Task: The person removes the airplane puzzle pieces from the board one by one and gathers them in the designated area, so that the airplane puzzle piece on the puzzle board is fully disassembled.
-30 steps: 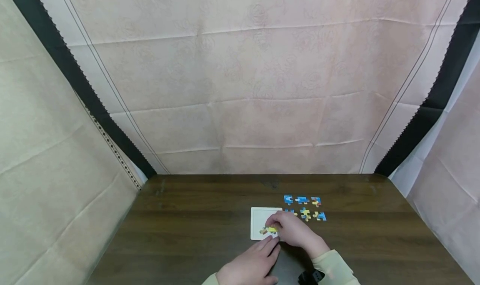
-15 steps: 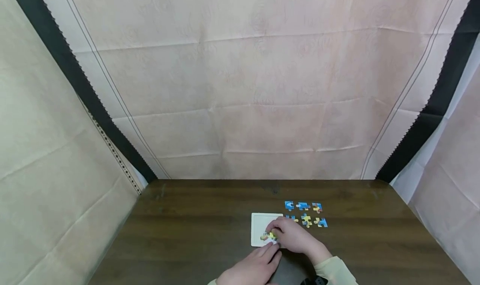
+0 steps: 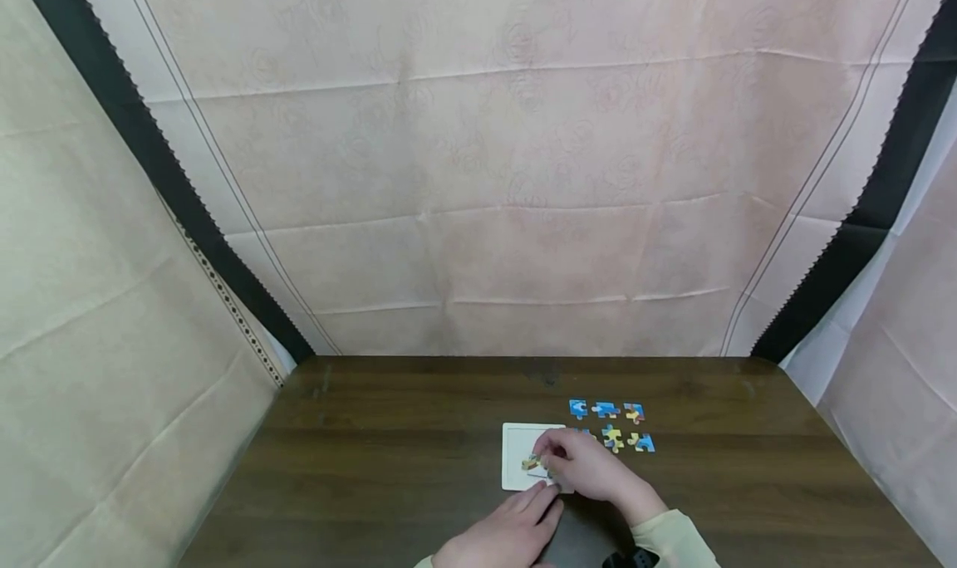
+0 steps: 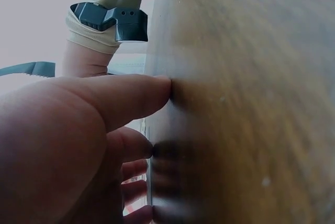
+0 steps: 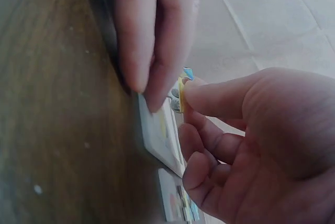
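Note:
My right hand (image 3: 586, 467) pinches a small jigsaw puzzle piece (image 5: 182, 94) between thumb and fingertips. Yellow and blue show on it in the right wrist view, where it stands on edge above the tray. The shallow white tray (image 3: 514, 442) lies flat on the table, and another puzzle piece (image 3: 530, 463) is inside it, towards the near edge. My left hand (image 3: 503, 528) reaches in from below with its fingers extended, fingertips at the tray's near rim. In the left wrist view its thumb (image 4: 133, 96) touches the tabletop.
Loose puzzle pieces lie in two rows beyond the tray's right side, among them a blue one (image 3: 578, 408) and a yellow one (image 3: 613, 438). My right hand partly covers the nearer row. A wrist camera (image 4: 131, 24) sits on my right forearm. Pale fabric walls surround the brown table (image 3: 374, 452).
The yellow piece in my right fingers has gone from lying nearly flat to tilted up and mostly hidden by them. My left hand keeps its place at the tray's near rim.

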Tool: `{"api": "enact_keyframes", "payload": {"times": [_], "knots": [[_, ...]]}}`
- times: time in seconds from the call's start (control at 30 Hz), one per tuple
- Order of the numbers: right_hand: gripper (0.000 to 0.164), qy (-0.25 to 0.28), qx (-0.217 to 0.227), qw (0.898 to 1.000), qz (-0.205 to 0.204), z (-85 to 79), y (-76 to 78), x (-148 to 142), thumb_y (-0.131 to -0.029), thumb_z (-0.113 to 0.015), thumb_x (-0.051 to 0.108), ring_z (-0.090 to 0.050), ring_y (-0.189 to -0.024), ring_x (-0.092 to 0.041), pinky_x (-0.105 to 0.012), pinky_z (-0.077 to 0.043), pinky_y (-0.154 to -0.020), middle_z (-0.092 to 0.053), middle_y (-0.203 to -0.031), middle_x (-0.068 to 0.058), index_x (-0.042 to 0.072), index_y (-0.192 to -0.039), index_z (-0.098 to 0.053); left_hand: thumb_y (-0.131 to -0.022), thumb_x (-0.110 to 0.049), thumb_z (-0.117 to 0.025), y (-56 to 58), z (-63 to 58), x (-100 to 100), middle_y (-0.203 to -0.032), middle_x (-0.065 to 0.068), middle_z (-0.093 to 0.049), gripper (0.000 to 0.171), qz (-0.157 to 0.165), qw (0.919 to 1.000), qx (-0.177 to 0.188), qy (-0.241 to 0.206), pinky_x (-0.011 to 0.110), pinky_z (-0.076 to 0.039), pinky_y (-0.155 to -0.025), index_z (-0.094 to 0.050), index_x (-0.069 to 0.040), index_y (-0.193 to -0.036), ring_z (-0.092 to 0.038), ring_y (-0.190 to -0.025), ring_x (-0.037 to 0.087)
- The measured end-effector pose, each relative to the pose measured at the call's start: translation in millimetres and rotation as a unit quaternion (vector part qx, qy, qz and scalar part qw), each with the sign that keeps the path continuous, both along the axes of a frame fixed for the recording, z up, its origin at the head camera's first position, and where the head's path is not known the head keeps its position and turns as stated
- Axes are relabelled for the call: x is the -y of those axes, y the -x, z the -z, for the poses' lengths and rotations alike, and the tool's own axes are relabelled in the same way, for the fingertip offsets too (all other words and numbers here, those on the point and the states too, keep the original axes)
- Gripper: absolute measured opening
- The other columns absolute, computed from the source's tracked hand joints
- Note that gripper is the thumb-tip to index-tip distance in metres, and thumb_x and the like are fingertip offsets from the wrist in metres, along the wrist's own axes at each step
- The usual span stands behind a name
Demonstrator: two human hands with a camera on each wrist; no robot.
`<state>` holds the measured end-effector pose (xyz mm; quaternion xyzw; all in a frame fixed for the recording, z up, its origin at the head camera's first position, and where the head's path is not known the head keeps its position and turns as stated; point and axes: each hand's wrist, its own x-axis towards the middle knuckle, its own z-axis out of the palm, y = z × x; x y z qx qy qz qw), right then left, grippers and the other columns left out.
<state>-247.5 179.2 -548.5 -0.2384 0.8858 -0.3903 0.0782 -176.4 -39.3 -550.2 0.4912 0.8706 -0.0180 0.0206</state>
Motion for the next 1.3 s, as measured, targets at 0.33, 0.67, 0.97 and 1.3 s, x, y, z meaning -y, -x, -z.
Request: {"api": "enact_keyframes", "payload": {"times": [0.33, 0.67, 0.97, 1.3], "knots": [[0.007, 0.009, 0.000, 1.000, 0.026, -8.5, 2.6, -12, -0.109, -0.063, 0.013, -0.056, -0.082, -0.015, -0.031, -0.046, -0.071, -0.061, -0.090, 0.004, 0.015, -0.110, -0.070, -0.109, -0.047, -0.059, 4.9, -4.1, 2, -0.161, 0.010, -0.039, 0.064, 0.039, 0.9981, -0.006, -0.048, 0.024, -0.041, -0.114, -0.053, -0.003, -0.155, -0.044, -0.141, 0.015], [0.009, 0.009, 0.023, 0.997, 0.069, -18.8, 4.2, -44, -0.109, -0.063, 0.014, -0.058, -0.087, -0.021, -0.037, -0.050, -0.076, -0.067, -0.098, 0.002, 0.013, -0.111, -0.071, -0.105, -0.048, -0.067, 9.5, -1.4, -3, -0.156, 0.003, -0.046, 0.066, 0.008, 0.9993, -0.004, -0.035, 0.021, -0.041, -0.113, -0.055, -0.006, -0.155, -0.047, -0.139, 0.010], [0.010, 0.008, 0.048, 0.996, 0.075, -11.4, -6.0, -88, -0.108, -0.065, 0.018, -0.060, -0.085, -0.020, -0.034, -0.052, -0.074, -0.068, -0.101, -0.001, 0.011, -0.110, -0.073, -0.106, -0.050, -0.065, 8.2, -3.6, -7, -0.160, 0.002, -0.044, 0.067, -0.002, 0.9996, 0.012, -0.024, 0.023, -0.041, -0.114, -0.054, -0.007, -0.157, -0.045, -0.143, 0.010], [0.009, 0.012, 0.076, 0.994, 0.079, -6.2, -16.3, -111, -0.108, -0.064, 0.014, -0.059, -0.080, -0.023, -0.035, -0.049, -0.069, -0.065, -0.091, -0.002, 0.009, -0.109, -0.071, -0.106, -0.047, -0.065, 7.7, -2.3, -3, -0.160, 0.004, -0.042, 0.067, 0.007, 0.9996, 0.001, -0.027, 0.022, -0.040, -0.115, -0.053, -0.006, -0.157, -0.044, -0.144, 0.011]]}}
